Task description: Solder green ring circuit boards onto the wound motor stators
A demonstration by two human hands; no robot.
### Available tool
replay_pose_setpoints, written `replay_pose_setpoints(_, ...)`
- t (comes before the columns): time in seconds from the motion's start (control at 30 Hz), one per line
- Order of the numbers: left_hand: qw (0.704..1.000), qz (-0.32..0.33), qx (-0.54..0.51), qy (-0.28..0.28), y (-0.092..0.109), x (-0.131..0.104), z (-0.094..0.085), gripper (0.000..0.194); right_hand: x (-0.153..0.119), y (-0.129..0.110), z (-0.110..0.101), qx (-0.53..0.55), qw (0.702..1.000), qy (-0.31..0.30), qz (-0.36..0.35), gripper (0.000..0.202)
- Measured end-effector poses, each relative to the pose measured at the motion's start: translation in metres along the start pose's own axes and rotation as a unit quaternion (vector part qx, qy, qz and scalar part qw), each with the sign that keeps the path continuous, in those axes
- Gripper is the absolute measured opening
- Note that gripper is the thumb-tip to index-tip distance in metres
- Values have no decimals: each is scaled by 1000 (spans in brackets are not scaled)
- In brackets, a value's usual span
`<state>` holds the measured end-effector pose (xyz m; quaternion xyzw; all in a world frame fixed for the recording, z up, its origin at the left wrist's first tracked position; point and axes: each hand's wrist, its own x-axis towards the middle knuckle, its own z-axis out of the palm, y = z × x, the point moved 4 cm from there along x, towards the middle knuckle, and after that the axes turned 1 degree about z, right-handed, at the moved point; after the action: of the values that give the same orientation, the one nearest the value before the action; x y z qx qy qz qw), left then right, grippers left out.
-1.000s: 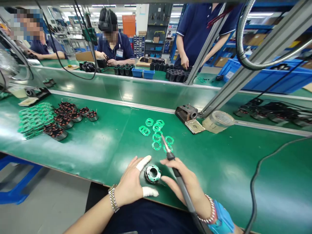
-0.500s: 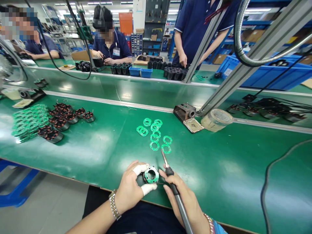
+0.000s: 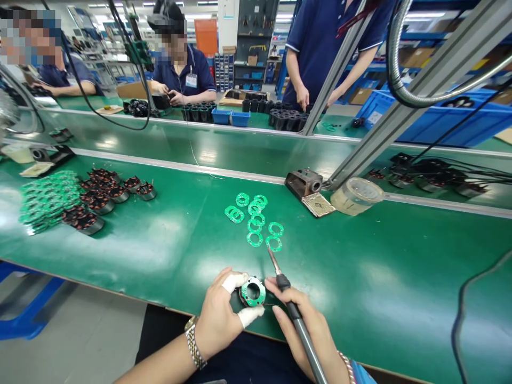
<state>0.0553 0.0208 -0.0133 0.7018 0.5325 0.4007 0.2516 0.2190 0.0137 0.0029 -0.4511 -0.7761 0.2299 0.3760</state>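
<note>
My left hand (image 3: 224, 306), white tape on its thumb and a finger, grips a motor stator (image 3: 253, 292) with a green ring-shaped circuit board on its face. A soldering iron (image 3: 298, 317) lies in my right hand (image 3: 308, 325), its metal tip pointing up and away over the table. The right fingertips are close to the stator's right side, where a thin wire shows. Past the iron's tip lie several loose green ring boards (image 3: 256, 221) on the green table (image 3: 192, 250).
Several copper-wound stators (image 3: 100, 200) and a pile of green boards (image 3: 50, 200) sit at left. A soldering iron stand (image 3: 306, 184) and a tape roll (image 3: 357, 196) are at the back right. The iron's grey cable (image 3: 460, 314) loops at right. Co-workers sit and stand across the bench.
Both hands, with the stator and soldering iron, have shifted slightly right and down. The cable at right has swung further right. The loose boards have stayed in place.
</note>
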Motion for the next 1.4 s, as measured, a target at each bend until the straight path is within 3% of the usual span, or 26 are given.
replay_pose_setpoints(0.23,999,-20,-26,-3,1,-2,3,32,8,-1,4,44,997,-66,21,21)
replay_pose_setpoints(0.4,984,-100,-137,-61,-13,-10,-10,67,11,0,-5,43,998,-53,-10,34)
replay_pose_setpoints(0.43,974,-110,-180,-79,-16,-9,-15,67,12,-1,-5,43,998,-46,-17,37)
replay_pose_setpoints(0.5,952,-140,-253,-102,-20,-5,-24,47,16,-5,-1,43,997,-48,-36,40)
replay_pose_setpoints(0.57,934,-171,-290,-116,-22,3,-29,22,22,-10,6,48,996,-59,-53,39)
replay_pose_setpoints(0.63,922,-191,-309,-132,-19,13,-29,12,27,-13,12,57,994,-67,-64,37)
replay_pose_setpoints(0.83,871,-282,-371,-154,-14,24,-12,23,35,-10,13,85,987,-109,-87,38)
replay_pose_setpoints(1.03,842,-312,-405,-172,-15,24,-8,24,42,-20,8,61,989,-30,-127,27)
replay_pose_setpoints(1.23,846,-312,-392,-182,-17,23,-8,24,40,-27,11,37,991,-16,-126,20)
replay_pose_setpoints(1.4,862,-293,-370,-186,-18,21,-7,23,32,-27,-3,51,993,30,-99,16)
